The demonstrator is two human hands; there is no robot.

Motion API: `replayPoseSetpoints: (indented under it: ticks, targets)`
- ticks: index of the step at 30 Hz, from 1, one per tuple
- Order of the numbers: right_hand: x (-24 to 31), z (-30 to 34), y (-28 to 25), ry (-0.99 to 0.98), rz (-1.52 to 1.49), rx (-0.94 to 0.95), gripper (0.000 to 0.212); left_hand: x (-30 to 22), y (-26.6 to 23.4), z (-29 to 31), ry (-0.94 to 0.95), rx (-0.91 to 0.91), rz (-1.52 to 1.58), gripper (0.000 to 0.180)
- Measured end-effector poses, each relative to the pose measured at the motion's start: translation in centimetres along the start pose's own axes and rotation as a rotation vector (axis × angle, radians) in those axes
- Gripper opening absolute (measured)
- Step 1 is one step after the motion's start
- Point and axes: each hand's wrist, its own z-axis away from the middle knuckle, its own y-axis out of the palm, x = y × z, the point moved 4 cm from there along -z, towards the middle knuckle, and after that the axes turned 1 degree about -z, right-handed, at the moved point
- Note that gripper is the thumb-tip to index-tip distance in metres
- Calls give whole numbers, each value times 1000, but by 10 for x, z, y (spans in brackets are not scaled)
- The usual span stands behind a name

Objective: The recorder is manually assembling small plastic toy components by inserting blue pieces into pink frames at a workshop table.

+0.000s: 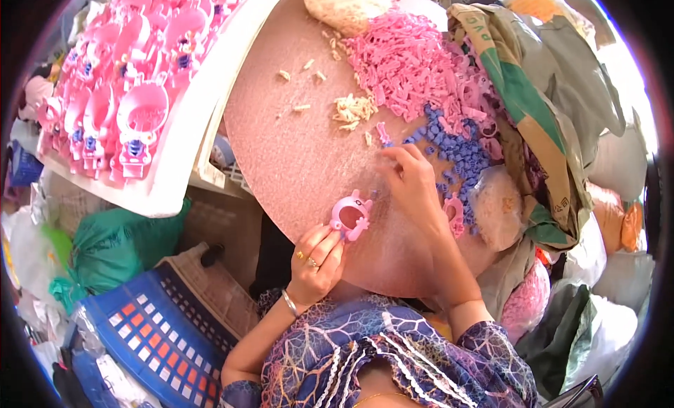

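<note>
My left hand (319, 257), with rings on its fingers, grips a pink plastic animal-shaped toy part (351, 216) by its lower edge. The part has a large round opening and small ears. To the right and a little farther off, my right hand (411, 180) hovers over the round table (281, 148), its fingers curled in a pinch. Whatever is between those fingertips is too small or hidden to make out. Just beyond them lies a small pink piece (383, 134). A heap of small blue plastic parts (460, 152) spreads beside the right hand, with another pink ring-shaped part (454, 215) near the wrist.
A large pile of pink parts (407, 64) covers the far side, next to cream-coloured pieces (353, 109). At the far left, a white tray (158, 197) holds many pink toys (144, 116). A woven sack (533, 120) borders the table's right; a blue plastic basket (151, 331) stands lower left.
</note>
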Motion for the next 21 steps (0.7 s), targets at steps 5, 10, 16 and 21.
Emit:
replayPoseSetpoints:
  ticks: [5, 10, 16, 21]
  targets:
    - [3, -20, 17, -275, 269, -280, 28, -3, 0, -1, -9, -56, -22, 25]
    - [8, -23, 23, -333, 355, -268, 23, -1, 1, -4, -13, -64, -32, 26]
    - [-7, -10, 17, -246, 69, -105, 20, 2, 1, -2, 14, -57, -45, 24]
    - [-7, -21, 3, -228, 274, -291, 27, -2, 0, 2, 15, -60, -45, 24]
